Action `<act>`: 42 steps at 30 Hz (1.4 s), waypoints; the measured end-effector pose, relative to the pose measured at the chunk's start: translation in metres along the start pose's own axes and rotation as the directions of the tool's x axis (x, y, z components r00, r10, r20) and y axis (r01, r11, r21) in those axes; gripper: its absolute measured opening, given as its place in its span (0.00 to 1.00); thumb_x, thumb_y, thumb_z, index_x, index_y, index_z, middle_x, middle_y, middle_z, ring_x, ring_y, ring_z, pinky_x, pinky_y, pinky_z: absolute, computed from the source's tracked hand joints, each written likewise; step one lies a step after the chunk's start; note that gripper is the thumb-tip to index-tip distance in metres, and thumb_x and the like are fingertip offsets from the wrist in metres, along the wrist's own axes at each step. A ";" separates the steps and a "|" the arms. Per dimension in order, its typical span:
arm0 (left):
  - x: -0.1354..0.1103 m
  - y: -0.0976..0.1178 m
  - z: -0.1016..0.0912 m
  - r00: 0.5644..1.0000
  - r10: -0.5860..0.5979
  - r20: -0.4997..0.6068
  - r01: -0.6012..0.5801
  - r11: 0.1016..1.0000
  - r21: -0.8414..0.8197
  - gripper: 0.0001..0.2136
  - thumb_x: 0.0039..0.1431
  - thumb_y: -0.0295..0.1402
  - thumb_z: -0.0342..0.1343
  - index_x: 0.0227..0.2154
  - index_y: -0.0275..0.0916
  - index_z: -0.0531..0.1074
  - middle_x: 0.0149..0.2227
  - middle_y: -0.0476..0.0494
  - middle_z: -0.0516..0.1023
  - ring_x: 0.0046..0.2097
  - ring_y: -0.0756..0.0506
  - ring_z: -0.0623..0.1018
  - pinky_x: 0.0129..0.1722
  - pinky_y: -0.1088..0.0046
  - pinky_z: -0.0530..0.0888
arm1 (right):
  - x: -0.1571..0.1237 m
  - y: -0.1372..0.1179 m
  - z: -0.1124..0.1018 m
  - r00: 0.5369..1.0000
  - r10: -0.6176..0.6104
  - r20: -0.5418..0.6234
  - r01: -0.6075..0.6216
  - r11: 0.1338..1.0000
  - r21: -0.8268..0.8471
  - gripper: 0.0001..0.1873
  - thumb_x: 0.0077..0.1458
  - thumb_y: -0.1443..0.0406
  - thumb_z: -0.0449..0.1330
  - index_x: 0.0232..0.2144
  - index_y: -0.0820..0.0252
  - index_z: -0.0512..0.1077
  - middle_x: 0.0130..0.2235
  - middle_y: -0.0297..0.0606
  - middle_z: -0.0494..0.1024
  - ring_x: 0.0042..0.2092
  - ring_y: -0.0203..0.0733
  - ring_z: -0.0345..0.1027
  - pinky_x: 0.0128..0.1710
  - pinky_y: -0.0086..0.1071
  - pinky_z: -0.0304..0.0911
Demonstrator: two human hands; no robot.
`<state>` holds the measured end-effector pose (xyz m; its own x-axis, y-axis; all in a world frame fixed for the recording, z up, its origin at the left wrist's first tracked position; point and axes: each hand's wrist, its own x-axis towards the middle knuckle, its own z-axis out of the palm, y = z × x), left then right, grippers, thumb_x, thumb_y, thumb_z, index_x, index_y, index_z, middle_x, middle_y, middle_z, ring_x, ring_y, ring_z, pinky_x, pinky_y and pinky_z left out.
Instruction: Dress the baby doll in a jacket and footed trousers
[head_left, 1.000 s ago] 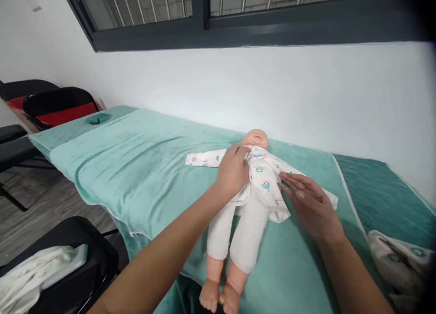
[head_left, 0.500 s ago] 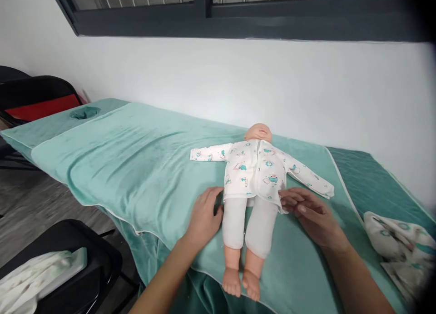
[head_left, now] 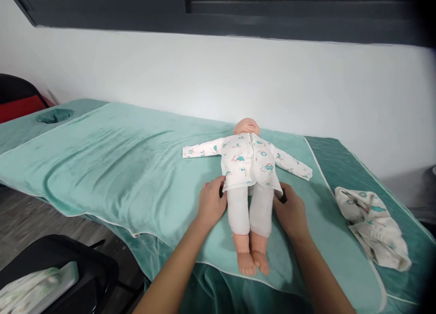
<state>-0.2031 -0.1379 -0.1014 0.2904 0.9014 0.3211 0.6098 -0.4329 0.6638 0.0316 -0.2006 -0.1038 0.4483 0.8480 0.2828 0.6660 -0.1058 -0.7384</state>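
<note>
Right, baby doll (head_left: 250, 168) lies flat on its back on a teal towel (head_left: 119, 168) spread over the padded table (head_left: 381, 177). It sits right of the towel's middle, head toward the white wall (head_left: 218, 77), bare feet (head_left: 254, 261) near the front edge. It wears a white long-sleeve top (head_left: 238, 161) with teal and pink prints, closed down the front, and both sleeves are spread out sideways. Plain white pants (head_left: 238, 209) cover the legs, which lie straight and together.

Left hand (head_left: 211, 204) sits at one hip and right hand (head_left: 289, 209) at the other, both touching the doll just below the top's hem. The fingers of both are curled inward; cannot tell whether they pinch any fabric.

A crumpled printed cloth (head_left: 371, 223) lies on the table, well apart to the right. A black chair (head_left: 85, 273) with a white bundle (head_left: 30, 286) on it stands at lower left.
</note>
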 end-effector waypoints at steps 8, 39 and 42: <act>-0.018 -0.008 -0.003 0.977 -0.086 -0.196 0.062 0.990 -0.123 0.15 0.59 0.24 0.49 0.47 0.41 0.70 0.42 0.45 0.78 0.41 0.43 0.75 0.43 0.65 0.69 | -0.006 0.007 -0.006 0.990 0.058 -0.125 -0.055 0.998 0.025 0.19 0.55 0.56 0.59 0.46 0.59 0.73 0.28 0.33 0.75 0.28 0.40 0.65 0.29 0.31 0.58; 0.010 -0.002 -0.009 0.953 -0.282 -0.114 0.165 0.794 -0.586 0.12 0.66 0.40 0.50 0.45 0.39 0.72 0.47 0.41 0.78 0.49 0.44 0.76 0.50 0.66 0.71 | 0.011 0.011 0.001 0.974 0.228 -0.005 -0.137 0.602 0.786 0.19 0.59 0.55 0.61 0.52 0.53 0.73 0.58 0.41 0.74 0.60 0.49 0.67 0.64 0.51 0.59; 0.021 -0.004 -0.009 0.936 -0.349 -0.044 0.221 0.680 -0.699 0.13 0.63 0.41 0.54 0.44 0.38 0.73 0.48 0.41 0.78 0.49 0.44 0.77 0.51 0.65 0.71 | 0.030 0.017 0.000 0.952 0.252 0.173 -0.266 0.403 0.875 0.15 0.55 0.57 0.65 0.44 0.55 0.75 0.54 0.42 0.78 0.58 0.48 0.70 0.63 0.44 0.63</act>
<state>-0.2060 -0.1171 -0.0913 0.0267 0.9948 0.0984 -0.0366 -0.0974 0.9946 0.0567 -0.1765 -0.1082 0.4913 0.8707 -0.0228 -0.3726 0.1864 -0.9091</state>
